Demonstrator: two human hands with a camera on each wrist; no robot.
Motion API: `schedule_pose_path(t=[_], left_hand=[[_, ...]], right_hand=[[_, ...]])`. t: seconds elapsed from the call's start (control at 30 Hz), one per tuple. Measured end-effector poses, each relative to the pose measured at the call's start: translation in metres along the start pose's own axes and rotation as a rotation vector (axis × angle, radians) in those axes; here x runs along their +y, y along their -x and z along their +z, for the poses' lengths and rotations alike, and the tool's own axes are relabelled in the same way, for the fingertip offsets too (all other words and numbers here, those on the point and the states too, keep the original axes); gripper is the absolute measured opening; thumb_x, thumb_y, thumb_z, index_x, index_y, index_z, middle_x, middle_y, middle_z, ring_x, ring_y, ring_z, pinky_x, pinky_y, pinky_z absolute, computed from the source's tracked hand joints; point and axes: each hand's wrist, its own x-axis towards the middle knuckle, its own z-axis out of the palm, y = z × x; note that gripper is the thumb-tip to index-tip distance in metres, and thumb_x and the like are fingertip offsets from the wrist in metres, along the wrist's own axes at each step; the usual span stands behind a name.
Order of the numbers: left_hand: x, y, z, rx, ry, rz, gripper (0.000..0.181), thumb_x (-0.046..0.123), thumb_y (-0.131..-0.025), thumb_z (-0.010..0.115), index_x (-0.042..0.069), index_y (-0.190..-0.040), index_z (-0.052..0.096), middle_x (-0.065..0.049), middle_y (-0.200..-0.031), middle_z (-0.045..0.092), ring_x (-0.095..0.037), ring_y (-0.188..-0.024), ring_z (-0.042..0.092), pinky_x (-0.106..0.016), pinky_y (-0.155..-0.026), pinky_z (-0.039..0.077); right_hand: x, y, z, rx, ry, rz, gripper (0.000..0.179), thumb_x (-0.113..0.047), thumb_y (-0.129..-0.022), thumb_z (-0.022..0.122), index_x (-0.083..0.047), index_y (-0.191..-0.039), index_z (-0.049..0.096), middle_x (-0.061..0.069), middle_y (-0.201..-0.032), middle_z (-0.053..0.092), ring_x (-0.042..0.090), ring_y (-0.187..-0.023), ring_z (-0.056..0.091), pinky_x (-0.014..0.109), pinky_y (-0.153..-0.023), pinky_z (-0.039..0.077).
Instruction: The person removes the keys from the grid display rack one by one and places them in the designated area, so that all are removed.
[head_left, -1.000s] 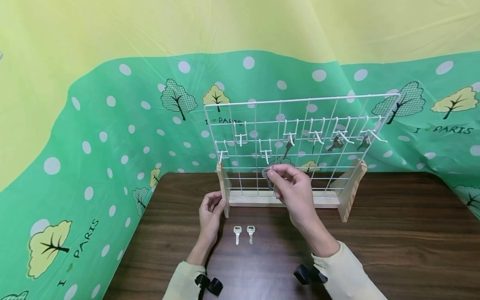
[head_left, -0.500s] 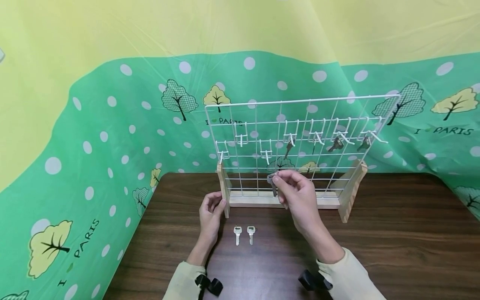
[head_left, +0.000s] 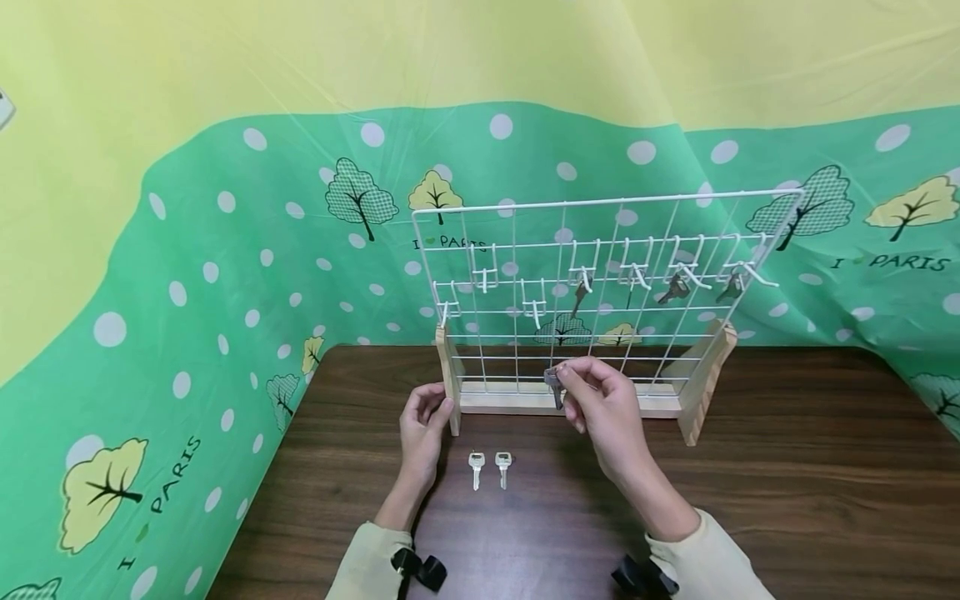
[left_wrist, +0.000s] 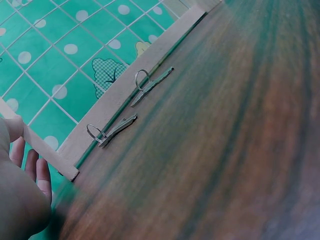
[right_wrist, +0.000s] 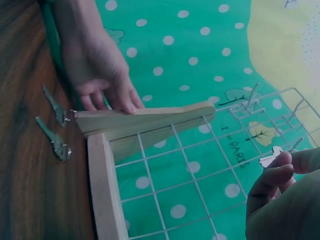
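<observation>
A white wire grid rack [head_left: 607,200] on wooden feet stands upright, with several hooks on it. My left hand [head_left: 423,425] grips the rack's left wooden foot [head_left: 450,375] between thumb and fingers, low near the table. My right hand [head_left: 607,408] pinches a key [head_left: 553,385] by its head end in front of the grid's lower part, the shaft pointing down in the head view. On the table before the rack lie two keys, a left key [head_left: 476,468] and a right key [head_left: 503,468]; the left wrist view shows a ring [left_wrist: 142,79] on each.
Dark keys such as one key [head_left: 581,296] and another key [head_left: 675,287] hang from hooks toward the right. An unladen hook [head_left: 535,312] sits low left of centre. Behind the dark wooden table [head_left: 810,467] hangs a green and yellow patterned cloth [head_left: 247,225].
My right hand has moved down and a little right with the key, away from the low hook. The left hand keeps its grip in place.
</observation>
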Motion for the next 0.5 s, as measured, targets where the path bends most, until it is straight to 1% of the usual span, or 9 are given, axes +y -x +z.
schedule_pose_path(t=[0.23, 0.5], left_hand=[[0.000, 0.000, 0.000, -0.005, 0.008, 0.003, 0.031, -0.016, -0.098, 0.069, -0.025, -0.124, 0.054, 0.004, -0.114, 0.069, -0.010, -0.114, 0.067, -0.021, -0.102, 0.053], [-0.001, 0.000, 0.000, -0.002, 0.010, 0.010, 0.031, -0.016, -0.098, 0.069, -0.025, -0.123, 0.054, 0.004, -0.114, 0.070, -0.009, -0.114, 0.068, -0.021, -0.102, 0.053]], right_hand=[[0.008, 0.005, -0.005, 0.000, 0.035, 0.029, 0.009, -0.001, -0.108, 0.067, 0.006, -0.105, 0.071, 0.002, -0.070, 0.061, 0.009, -0.055, 0.049, 0.019, -0.046, 0.040], [0.015, 0.008, -0.009, 0.002, 0.073, 0.045, 0.008, 0.002, -0.107, 0.066, 0.009, -0.107, 0.070, 0.002, -0.068, 0.058, 0.009, -0.055, 0.051, 0.019, -0.046, 0.040]])
